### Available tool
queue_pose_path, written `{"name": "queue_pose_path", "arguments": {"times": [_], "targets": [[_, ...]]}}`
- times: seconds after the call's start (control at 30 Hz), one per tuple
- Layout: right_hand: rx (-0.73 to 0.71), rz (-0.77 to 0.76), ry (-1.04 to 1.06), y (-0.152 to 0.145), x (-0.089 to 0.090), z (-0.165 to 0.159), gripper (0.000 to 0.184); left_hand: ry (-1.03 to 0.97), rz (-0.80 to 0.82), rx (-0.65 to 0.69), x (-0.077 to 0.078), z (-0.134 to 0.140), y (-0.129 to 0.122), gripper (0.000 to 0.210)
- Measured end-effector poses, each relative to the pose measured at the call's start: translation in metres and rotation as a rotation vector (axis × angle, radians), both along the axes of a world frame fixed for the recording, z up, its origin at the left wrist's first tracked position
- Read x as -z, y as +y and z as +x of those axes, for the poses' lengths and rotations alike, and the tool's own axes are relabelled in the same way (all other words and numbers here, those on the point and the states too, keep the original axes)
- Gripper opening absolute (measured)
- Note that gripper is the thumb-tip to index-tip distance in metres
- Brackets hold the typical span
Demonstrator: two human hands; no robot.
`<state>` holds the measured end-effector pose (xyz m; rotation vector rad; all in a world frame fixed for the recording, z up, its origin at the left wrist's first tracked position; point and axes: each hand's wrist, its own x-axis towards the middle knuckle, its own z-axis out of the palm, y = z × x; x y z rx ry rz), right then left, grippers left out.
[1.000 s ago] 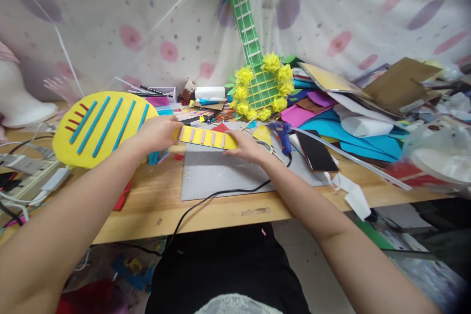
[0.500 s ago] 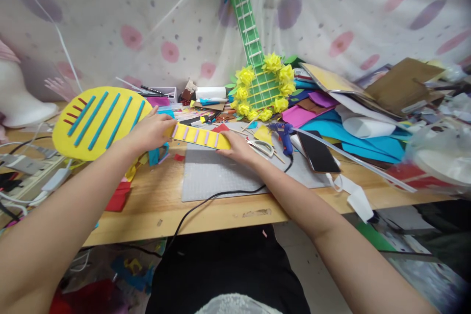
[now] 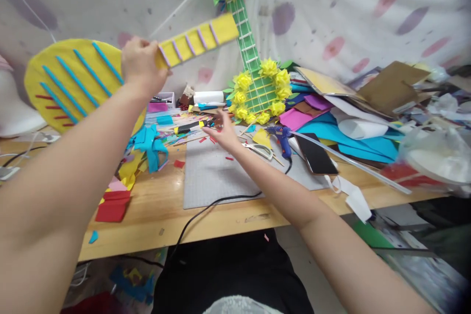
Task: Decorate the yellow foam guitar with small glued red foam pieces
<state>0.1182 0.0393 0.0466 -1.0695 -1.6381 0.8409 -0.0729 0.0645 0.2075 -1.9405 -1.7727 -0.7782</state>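
Note:
My left hand is wrapped round a yellow craft guitar where its neck meets the round body, and holds it up off the table. Blue strips and short dark red strips cross the body; lilac strips cross the neck. My right hand is over the grey cutting mat, fingers spread and holding nothing. Just left of those fingers lies a black and yellow tool, its kind unclear. White-handled scissors and a blue glue gun lie to the right of that hand.
A green craft guitar with yellow paper flowers leans against the curtain. Coloured sheets, a phone and a plastic tub are at the right. Red felt pieces lie front left. A black cord crosses the table edge.
The yellow guitar has been raised and its neck now tilts up to the right. My right hand has let go of the neck and opened above the mat.

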Motion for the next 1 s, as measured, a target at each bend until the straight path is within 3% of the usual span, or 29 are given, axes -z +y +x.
{"name": "queue_pose_path", "arguments": {"times": [0.07,0.13,0.2,0.33,0.4,0.53,0.6,0.67,0.73,0.8,0.9,1.0], "targets": [[-0.194,-0.148,0.11,-0.003,-0.002,-0.028,0.087,-0.086,0.015,-0.075,-0.019,0.019,0.008,0.085],[-0.333,-0.228,0.201,-0.007,-0.005,-0.055,0.091,-0.136,-0.002,-0.045,-0.03,0.037,0.014,0.088],[-0.385,-0.315,0.316,-0.01,-0.007,-0.075,0.09,-0.232,-0.011,-0.056,-0.035,0.047,0.02,0.1],[-0.441,-0.382,0.461,-0.004,-0.001,-0.089,0.064,-0.278,-0.078,-0.08,-0.024,0.039,0.038,0.108],[-0.394,-0.398,0.432,0.004,0.005,-0.086,0.059,-0.2,-0.103,-0.041,-0.014,0.027,0.047,0.107],[-0.295,-0.39,0.357,0.027,0.007,-0.075,0.054,-0.287,-0.006,-0.026,0.007,0.008,0.047,0.107],[-0.298,-0.378,0.333,0.041,0.001,-0.071,0.05,-0.332,0.023,0.013,0.02,0.002,0.035,0.099],[-0.33,-0.408,0.323,0.056,-0.004,-0.069,0.048,-0.367,0.108,0.066,0.04,-0.003,0.017,0.073],[-0.35,-0.447,0.316,0.07,-0.007,-0.07,0.048,-0.382,0.223,0.092,0.065,-0.009,-0.003,0.047],[-0.354,-0.474,0.289,0.083,-0.006,-0.072,0.051,-0.393,0.266,0.054,0.095,-0.013,-0.023,0.034],[-0.338,-0.482,0.259,0.098,0.001,-0.077,0.059,-0.347,0.252,0.076,0.14,-0.017,-0.046,0.03],[-0.244,-0.453,0.29,0.106,0.01,-0.085,0.062,-0.282,0.149,0.123,0.174,-0.02,-0.056,0.032]]}}
